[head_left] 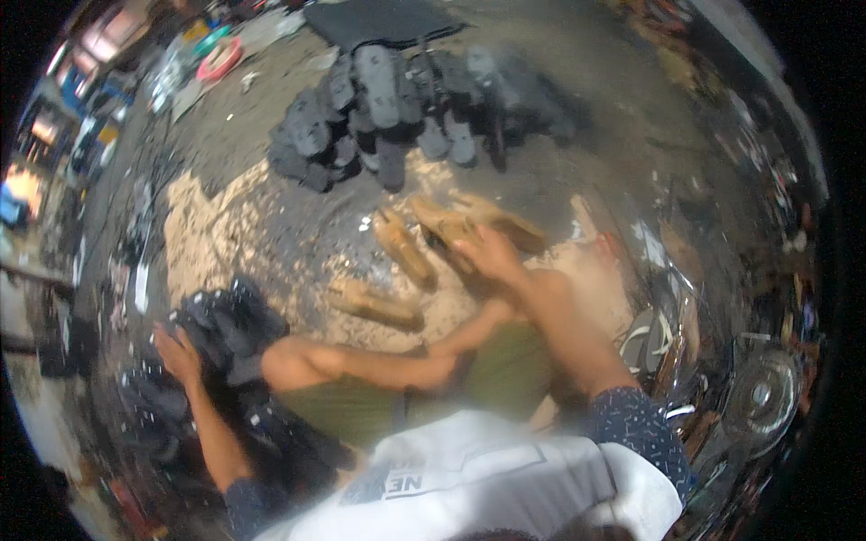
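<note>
My right hand (492,257) is closed over a tan shoe last (437,216) in front of my crossed legs, and a dark piece shows along the underside of that last. Another tan last (402,245) lies just to its left, and a further one (374,302) rests nearer my shin. Behind my right hand is one more last (505,219), partly covered by the fingers. Out at the left, my left hand (180,356) has its fingers apart at the edge of a heap of shiny black pieces (225,325), seemingly footwear parts; it holds nothing that I can see.
A large pile of dark grey shoe soles (379,99) lies ahead on the floor, with a black sheet (383,22) beyond it. A worn tan floor covering (216,234) spreads under the lasts. At the right stand a round fan (762,394) and a sandal (645,341).
</note>
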{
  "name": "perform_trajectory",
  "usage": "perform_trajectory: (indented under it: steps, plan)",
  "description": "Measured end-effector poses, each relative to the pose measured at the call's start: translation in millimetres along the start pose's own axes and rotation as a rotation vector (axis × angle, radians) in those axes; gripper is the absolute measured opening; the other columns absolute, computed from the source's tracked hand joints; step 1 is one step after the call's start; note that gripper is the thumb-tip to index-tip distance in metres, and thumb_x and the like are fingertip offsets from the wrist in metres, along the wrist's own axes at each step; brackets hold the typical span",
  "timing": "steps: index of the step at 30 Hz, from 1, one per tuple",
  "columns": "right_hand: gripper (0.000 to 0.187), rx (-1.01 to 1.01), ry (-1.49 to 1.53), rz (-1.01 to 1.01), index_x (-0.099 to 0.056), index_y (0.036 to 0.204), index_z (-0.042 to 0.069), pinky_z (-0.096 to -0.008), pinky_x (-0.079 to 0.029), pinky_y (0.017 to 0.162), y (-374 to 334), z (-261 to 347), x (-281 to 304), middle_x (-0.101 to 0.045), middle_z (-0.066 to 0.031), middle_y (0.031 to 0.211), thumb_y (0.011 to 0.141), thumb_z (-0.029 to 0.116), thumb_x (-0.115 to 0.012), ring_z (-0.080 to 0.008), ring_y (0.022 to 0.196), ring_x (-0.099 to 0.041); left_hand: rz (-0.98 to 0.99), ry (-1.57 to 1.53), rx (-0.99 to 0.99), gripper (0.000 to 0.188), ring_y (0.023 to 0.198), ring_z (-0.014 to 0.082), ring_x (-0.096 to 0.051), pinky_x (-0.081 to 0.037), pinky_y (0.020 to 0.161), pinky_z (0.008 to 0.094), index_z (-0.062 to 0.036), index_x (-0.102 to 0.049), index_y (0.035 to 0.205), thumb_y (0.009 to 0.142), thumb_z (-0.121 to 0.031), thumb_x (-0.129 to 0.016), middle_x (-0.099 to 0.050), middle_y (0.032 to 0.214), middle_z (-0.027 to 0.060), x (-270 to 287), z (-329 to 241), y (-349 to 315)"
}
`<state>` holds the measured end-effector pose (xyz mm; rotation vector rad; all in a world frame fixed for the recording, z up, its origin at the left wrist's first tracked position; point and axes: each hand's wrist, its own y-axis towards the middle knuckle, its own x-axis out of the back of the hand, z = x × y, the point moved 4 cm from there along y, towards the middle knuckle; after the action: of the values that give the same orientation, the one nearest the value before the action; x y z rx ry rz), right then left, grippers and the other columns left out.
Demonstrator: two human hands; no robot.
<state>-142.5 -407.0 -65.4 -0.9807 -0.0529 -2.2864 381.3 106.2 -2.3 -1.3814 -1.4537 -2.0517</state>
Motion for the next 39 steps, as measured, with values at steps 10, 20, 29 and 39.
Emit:
perform_trajectory:
  steps: [10, 20, 29, 39]
  plan:
    - [0.061, -0.269, -0.034, -0.641, -0.057, 0.131, 0.003, -0.0478, -0.043, 0.104, 195, -115, 70, -0.061, -0.0209, 0.129, 0.084, 0.034, -0.078, -0.0409, 0.123, -0.054, 0.224, -0.316, -0.057, 0.051, 0.144, 0.0422, -0.039, -0.029, 0.119, 0.0493, -0.0068, -0.052, 0.147, 0.101, -0.029, -0.061, -0.043, 0.154, 0.026, 39, -126, -1]
    - [0.032, 0.665, -0.012, -0.995, -0.053, 0.099, 0.006, -0.0475, -0.042, 0.094, 74, 39, 75, -0.061, -0.0145, 0.109, 0.072, -0.005, -0.067, -0.0352, 0.108, -0.058, 0.582, -1.175, 0.269, 0.042, 0.127, 0.0245, -0.06, -0.048, 0.106, 0.0368, 0.0021, -0.057, 0.14, 0.106, -0.024, -0.056, -0.059, 0.141, 0.0135, 76, -284, -21]
    - [0.043, 0.966, 0.122, -0.284, -0.059, 0.101, 0.01, -0.046, -0.044, 0.103, -135, 96, -28, -0.06, -0.0106, 0.119, 0.065, -0.002, -0.081, -0.0362, 0.122, -0.057, 0.648, -1.688, 0.413, 0.039, 0.094, 0.008, -0.057, -0.05, 0.076, 0.024, -0.0124, -0.063, 0.132, 0.099, -0.031, -0.071, -0.064, 0.106, -0.0016, 77, -441, -40]
    - [0.023, 0.334, 0.639, 0.072, -0.063, 0.11, 0.002, -0.0269, -0.051, 0.071, -136, 130, -19, -0.065, -0.0053, 0.091, 0.093, 0.014, -0.073, -0.0094, 0.08, -0.06, 0.889, -1.668, 0.414, 0.023, 0.102, 0.01, -0.062, -0.049, 0.093, 0.0255, -0.0037, -0.069, 0.118, 0.101, -0.018, -0.066, -0.07, 0.11, 0.0019, 132, -353, -92]
